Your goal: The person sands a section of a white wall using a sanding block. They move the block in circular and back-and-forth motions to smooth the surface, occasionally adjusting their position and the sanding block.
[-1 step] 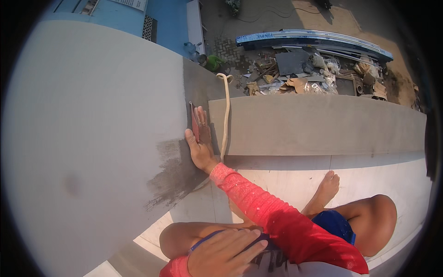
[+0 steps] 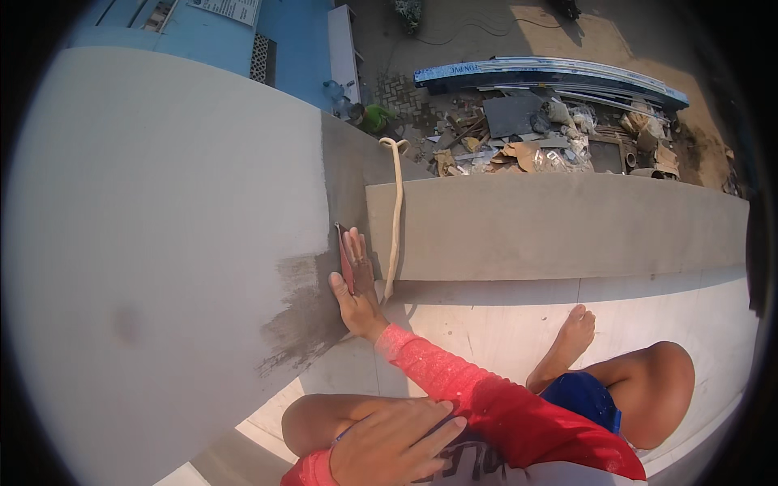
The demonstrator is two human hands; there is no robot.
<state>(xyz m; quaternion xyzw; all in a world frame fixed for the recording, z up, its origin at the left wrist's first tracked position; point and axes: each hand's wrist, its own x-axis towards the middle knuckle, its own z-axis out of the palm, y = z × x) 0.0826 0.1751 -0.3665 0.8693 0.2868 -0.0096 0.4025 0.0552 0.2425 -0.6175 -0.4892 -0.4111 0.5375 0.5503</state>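
My right hand [image 2: 358, 283] presses a folded sheet of reddish sandpaper [image 2: 346, 257] against a grey strip [image 2: 344, 174] at the edge of the white wall [image 2: 186, 202]. The fingers point away from me, with the thumb on the near side of the sheet. Beside the thumb, a dark, rough-edged smear [image 2: 296, 296] spreads over the white paint. My left hand [image 2: 397, 444] lies on my lap near the bent knee, its fingers loosely stretched and holding nothing. Just right of the right hand, a pale cord [image 2: 397, 202] hangs over the low parapet.
A grey parapet [image 2: 551, 223] runs to the right, and my bare foot [image 2: 570, 344] rests on the pale tiled ledge [image 2: 486, 328]. Far below lie a rubbish heap [image 2: 527, 146] and a long blue-and-white bundle of strips [image 2: 551, 73]. A person in green [image 2: 374, 117] is down there.
My right hand has slid toward me along the wall's grey strip with the sandpaper. My left hand stays on my lap.
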